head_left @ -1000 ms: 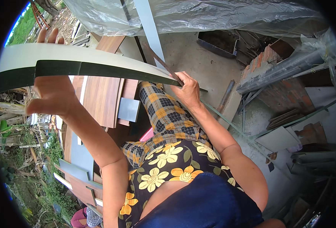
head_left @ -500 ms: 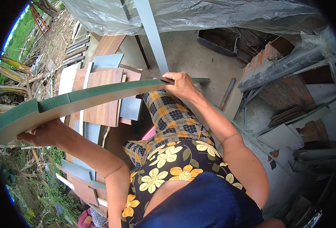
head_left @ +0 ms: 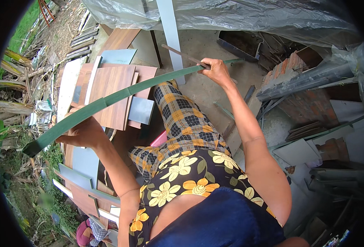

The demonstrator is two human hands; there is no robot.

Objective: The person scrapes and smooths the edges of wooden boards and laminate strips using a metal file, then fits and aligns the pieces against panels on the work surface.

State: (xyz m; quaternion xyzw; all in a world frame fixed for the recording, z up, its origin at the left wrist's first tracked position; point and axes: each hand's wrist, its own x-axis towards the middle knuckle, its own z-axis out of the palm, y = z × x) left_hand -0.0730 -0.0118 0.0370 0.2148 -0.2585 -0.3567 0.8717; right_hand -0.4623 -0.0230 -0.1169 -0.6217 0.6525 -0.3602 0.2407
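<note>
A person's left hand point(head_left: 85, 131) and right hand point(head_left: 215, 71), each grip closed on a long green-edged laminate panel point(head_left: 120, 96), now hold it tipped edge-on and lower than moments before, above stacked brown wood-grain boards point(head_left: 112, 88) on the ground.

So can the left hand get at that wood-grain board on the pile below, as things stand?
Probably not right now. The left hand is closed around the long green panel, which lies across the wood-grain board between hand and pile. The right hand holds the panel's other end, so neither is free.
</note>
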